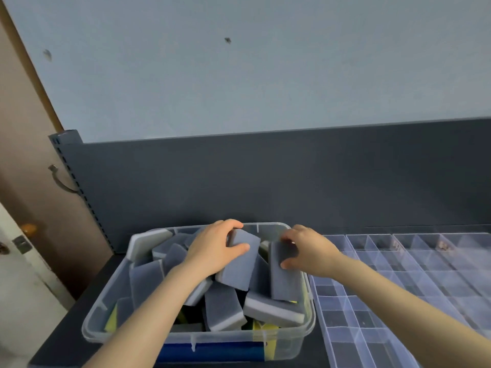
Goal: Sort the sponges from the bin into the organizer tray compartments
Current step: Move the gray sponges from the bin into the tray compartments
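A clear plastic bin (305, 333) sits on the dark table, heaped with several grey sponges, some backed in white or yellow. My left hand (212, 251) grips one grey sponge (239, 264) at its far end, thumb on top and fingers curled over the far edge. My right hand (310, 251) holds a second grey sponge (284, 280) near the bin's right wall, thumb on its face and fingers over the far end. Beside the bin on the right lies the clear organizer tray (348, 301), with several compartments.
A dark grey back panel (265, 181) rises behind the table. Left of it are a perforated metal upright (77, 181) and a brown door (26, 155) with a knob. A small brownish item (443, 245) lies in a far tray compartment.
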The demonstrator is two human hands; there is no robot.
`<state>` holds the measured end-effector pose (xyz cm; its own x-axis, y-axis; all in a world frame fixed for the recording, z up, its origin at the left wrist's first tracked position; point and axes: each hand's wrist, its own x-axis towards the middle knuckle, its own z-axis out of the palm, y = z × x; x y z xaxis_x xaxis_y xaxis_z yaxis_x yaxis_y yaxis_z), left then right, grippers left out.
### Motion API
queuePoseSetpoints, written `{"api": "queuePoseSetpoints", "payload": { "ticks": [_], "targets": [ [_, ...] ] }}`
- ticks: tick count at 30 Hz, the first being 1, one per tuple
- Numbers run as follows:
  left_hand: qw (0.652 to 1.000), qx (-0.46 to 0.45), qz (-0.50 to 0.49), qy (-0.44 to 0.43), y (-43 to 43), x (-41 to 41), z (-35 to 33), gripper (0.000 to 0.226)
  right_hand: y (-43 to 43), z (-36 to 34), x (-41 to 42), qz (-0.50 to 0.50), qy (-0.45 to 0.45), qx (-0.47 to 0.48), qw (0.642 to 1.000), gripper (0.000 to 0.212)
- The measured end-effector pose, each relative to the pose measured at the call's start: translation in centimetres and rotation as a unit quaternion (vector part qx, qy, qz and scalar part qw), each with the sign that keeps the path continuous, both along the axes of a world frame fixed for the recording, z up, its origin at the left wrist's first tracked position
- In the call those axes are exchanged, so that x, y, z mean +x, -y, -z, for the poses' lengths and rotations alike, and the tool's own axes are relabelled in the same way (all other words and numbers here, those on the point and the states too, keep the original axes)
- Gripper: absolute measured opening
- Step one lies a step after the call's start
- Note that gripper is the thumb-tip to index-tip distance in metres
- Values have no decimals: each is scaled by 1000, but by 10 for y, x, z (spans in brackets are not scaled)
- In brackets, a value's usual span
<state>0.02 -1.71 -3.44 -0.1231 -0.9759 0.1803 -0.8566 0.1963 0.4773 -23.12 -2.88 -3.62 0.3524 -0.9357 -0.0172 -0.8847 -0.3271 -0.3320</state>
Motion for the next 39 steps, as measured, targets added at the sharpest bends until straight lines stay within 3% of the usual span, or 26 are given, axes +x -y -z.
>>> {"api": "queuePoseSetpoints", "payload": {
  "ticks": [5, 8, 12, 19, 26, 31, 39],
  "targets": [
    [991, -64, 8, -120, -6, 2, -15, 35, -20, -15, -13, 22, 135, -5, 991, 37],
    [981, -99, 25, -165, -6, -4, -34, 34, -26, -30, -30, 59, 239, -44, 968, 42],
    [970, -96, 53, -216, 0, -27, -56, 37, -32, -45, -61, 103, 252, -87, 958, 47],
    [983, -53, 106, -140, 32, -99, -57, 34, -16, -28, -118, 180, 232, -107, 950, 36],
    [994, 3, 93, -53, 79, -159, -42, 32, 33, -6, -168, 206, 211, -82, 952, 34],
    [992, 57, 76, 79, 104, -190, -20, 32, 69, 21, -186, 191, 199, -60, 959, 38],
    [986, 101, 52, 123, 128, -200, 10, 41, 106, 50, -200, 141, 195, -30, 970, 39]
  ]
}}
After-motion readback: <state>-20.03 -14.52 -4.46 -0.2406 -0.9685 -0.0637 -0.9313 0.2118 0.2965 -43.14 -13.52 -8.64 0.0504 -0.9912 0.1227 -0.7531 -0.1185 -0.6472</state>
